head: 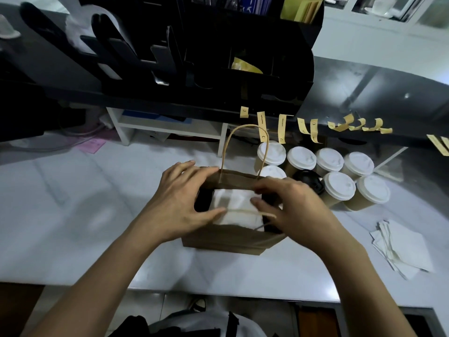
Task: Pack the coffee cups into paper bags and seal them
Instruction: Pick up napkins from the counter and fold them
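Head cam looks down over both forearms reaching out across a pale marble-look counter [73,215]. Closest to the person is the brown paper bag [226,239], standing upright in the middle of the counter with its mouth open and something white, looks like a napkin [233,205], sitting on top inside it. Left hand [179,203] is curled over the left edge of the bag's mouth, fingers on the far rim and thumb down at the near side, so it's gripping the bag. Right hand [289,207] is on the right edge, fingers bent and pinching at the near twine handle [245,212] that's flopped across the opening. The far handle [245,147] stands up in a loop. Off to the right lies a loose stack of white napkins [403,249]. Just behind and right of the bag is a cluster of kraft coffee cups [340,176] with white lids, plus one black lid [309,182] among them. Further back, a row of yellow sticker strips [315,127] hangs off the edge of a dark shelf, and a black organizer rack [218,57] sits on top of that.
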Demonstrator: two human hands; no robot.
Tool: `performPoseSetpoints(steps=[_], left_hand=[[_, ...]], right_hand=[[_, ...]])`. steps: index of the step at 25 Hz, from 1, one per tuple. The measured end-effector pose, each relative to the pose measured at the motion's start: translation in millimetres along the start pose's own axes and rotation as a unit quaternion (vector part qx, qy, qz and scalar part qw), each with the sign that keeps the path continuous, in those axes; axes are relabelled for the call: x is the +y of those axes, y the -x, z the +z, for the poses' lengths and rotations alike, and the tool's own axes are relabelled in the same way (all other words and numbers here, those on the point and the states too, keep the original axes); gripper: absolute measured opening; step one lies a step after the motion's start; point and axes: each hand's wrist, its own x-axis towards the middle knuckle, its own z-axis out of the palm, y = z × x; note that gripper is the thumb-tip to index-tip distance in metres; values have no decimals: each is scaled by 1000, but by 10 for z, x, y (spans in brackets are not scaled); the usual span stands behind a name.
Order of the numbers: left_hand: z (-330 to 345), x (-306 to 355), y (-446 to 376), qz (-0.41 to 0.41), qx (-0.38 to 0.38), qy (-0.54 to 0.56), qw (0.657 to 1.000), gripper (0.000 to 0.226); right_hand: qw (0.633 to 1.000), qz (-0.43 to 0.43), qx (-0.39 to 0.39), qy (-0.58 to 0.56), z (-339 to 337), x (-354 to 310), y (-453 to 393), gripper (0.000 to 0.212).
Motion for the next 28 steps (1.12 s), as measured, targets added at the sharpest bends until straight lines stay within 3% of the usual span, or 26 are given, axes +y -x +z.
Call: performPoseSetpoints(steps=[6,9,12,15,18,22,25,28], left_hand=[[-49,-24,4,-17,131,40,990,26],[-47,-95,35,-64,124,43,989,20],[-23,-163,68,-90,52,64,993,32],[-13,-172,104,-79,-21,116,990,44],[-24,-183,121,-53,-63,110,990,48],[-41,-233,137,-50,-85,147,984,42],[-36,-279,149,-45,-98,143,984,49],[12,-304,120,-37,-47,127,990,41]], right_hand=[[986,60,155,-20,26,305,211,2],[976,109,186,-29,107,399,309,15],[981,124,131,-69,174,445,360,38],[987,102,64,-109,235,443,382,46],[992,82,45,-79,229,387,373,56],[995,64,10,-71,158,387,372,52],[997,46,-21,-66,96,437,369,51],[996,47,-51,-53,59,480,366,54]])
